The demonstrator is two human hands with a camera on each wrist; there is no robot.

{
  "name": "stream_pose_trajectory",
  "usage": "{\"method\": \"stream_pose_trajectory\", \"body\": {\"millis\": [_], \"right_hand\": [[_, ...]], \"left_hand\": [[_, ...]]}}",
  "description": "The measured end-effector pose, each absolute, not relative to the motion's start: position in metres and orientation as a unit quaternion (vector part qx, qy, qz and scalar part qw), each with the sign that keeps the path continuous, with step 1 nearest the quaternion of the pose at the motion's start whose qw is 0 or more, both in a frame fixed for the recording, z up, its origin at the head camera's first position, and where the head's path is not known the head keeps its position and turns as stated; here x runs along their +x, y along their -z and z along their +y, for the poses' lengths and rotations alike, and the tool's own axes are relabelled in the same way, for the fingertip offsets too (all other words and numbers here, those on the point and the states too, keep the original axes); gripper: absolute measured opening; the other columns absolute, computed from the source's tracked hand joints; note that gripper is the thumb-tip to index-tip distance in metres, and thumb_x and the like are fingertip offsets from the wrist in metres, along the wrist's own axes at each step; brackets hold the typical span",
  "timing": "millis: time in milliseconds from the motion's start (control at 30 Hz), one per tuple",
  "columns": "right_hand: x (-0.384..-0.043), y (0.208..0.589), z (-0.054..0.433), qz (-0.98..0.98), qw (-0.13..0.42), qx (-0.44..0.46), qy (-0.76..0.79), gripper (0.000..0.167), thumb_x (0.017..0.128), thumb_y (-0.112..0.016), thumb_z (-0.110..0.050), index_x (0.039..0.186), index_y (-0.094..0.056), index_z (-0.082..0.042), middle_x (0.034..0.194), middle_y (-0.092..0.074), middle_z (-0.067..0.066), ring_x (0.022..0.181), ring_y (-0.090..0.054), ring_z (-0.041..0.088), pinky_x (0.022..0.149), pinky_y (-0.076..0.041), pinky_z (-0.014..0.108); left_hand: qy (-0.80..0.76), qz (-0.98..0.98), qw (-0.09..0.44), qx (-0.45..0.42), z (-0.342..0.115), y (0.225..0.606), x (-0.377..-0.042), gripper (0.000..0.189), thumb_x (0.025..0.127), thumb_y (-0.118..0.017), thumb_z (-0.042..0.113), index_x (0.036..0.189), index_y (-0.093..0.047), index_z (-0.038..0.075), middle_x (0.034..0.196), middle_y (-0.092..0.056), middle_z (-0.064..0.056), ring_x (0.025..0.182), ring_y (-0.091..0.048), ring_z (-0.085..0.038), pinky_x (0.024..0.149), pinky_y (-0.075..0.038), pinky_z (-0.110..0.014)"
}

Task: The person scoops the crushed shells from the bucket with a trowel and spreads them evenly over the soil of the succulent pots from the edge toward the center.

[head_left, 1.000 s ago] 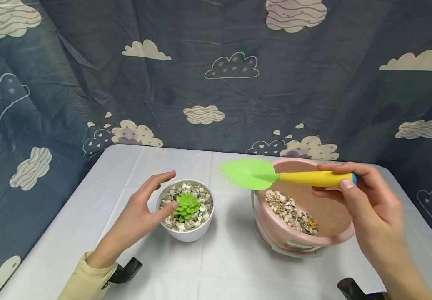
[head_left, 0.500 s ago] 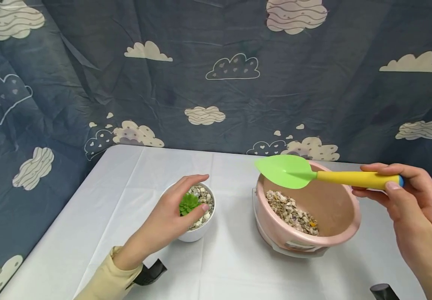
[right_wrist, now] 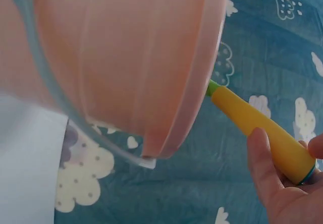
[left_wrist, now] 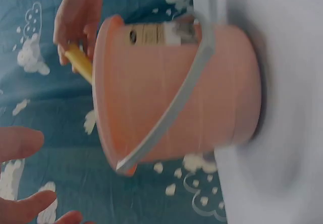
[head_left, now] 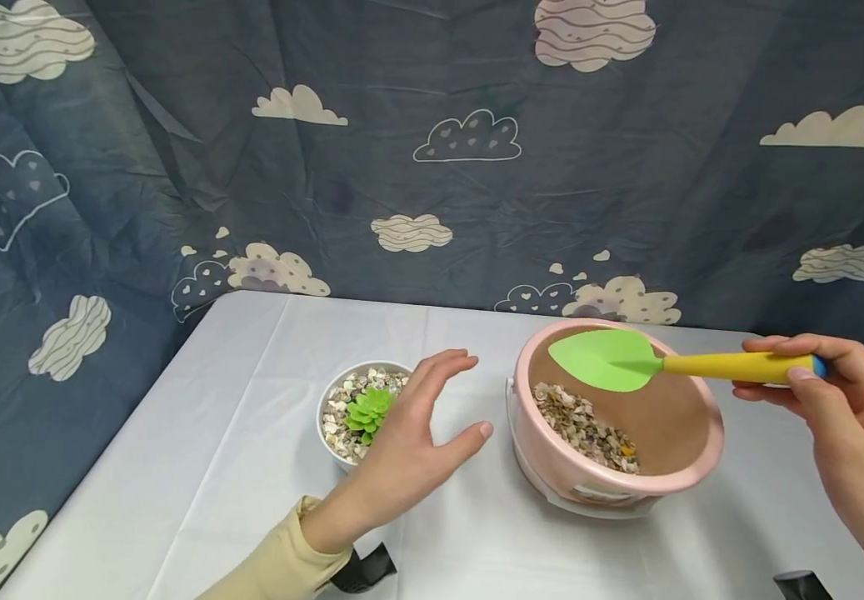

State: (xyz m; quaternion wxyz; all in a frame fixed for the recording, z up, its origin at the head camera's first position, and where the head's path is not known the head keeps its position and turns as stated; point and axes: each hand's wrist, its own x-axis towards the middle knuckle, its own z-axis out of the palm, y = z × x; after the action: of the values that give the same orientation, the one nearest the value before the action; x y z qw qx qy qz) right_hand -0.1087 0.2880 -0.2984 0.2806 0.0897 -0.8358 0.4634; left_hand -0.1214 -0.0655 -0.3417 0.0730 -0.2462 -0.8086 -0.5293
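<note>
My right hand (head_left: 847, 408) grips the yellow handle of a toy trowel (head_left: 604, 360) near its blue end. The green blade is over the mouth of a pink bucket (head_left: 551, 450), and in the right wrist view it is mostly hidden behind the rim. Shell-like gravel (head_left: 585, 429) covers part of the bucket's bottom on the left. My left hand (head_left: 409, 450) holds nothing, its fingers and thumb spread, between the white pot (head_left: 324, 433) and the bucket. It hides the pot's right side. A green succulent (head_left: 369, 412) stands amid pale gravel in the pot.
A white cloth covers the table (head_left: 252, 467), which ends at the back against a dark blue curtain (head_left: 342, 183) with clouds. The bucket's grey handle (left_wrist: 174, 108) hangs down along its side. Black wrist mounts (head_left: 364, 568) show at the lower edge of the head view.
My left hand has moved right, across the pot toward the bucket. My right hand has carried the trowel to the right; in the last half second its blade has dropped toward the bucket's mouth.
</note>
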Motion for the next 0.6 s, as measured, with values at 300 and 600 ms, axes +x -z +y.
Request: {"method": "stream_pose_trajectory", "body": {"millis": [300, 600], "right_hand": [[-0.114, 0.306, 0.296, -0.858, 0.264, 0.081, -0.433, 0.021, 0.104, -0.039, 0.003, 0.118, -0.054, 0.000, 0.115, -0.059, -0.005, 0.089, -0.061, 0.001, 0.079, -0.047, 0.006], [-0.118, 0.313, 0.299, -0.882, 0.213, 0.092, -0.411, 0.022, 0.103, -0.038, 0.005, 0.119, -0.053, 0.002, 0.116, -0.057, -0.006, 0.092, -0.058, 0.000, 0.075, -0.047, 0.005]], "left_hand": [[0.560, -0.795, 0.054, -0.228, -0.031, 0.357, -0.126, 0.064, 0.087, -0.074, 0.031, 0.144, -0.045, 0.023, 0.150, -0.034, 0.008, 0.138, -0.033, -0.013, 0.112, -0.031, -0.044], [0.612, -0.762, 0.011, -0.213, -0.015, 0.372, -0.135, 0.073, 0.084, -0.076, 0.035, 0.147, -0.041, 0.023, 0.151, -0.033, 0.007, 0.137, -0.033, -0.011, 0.110, -0.035, -0.037]]}}
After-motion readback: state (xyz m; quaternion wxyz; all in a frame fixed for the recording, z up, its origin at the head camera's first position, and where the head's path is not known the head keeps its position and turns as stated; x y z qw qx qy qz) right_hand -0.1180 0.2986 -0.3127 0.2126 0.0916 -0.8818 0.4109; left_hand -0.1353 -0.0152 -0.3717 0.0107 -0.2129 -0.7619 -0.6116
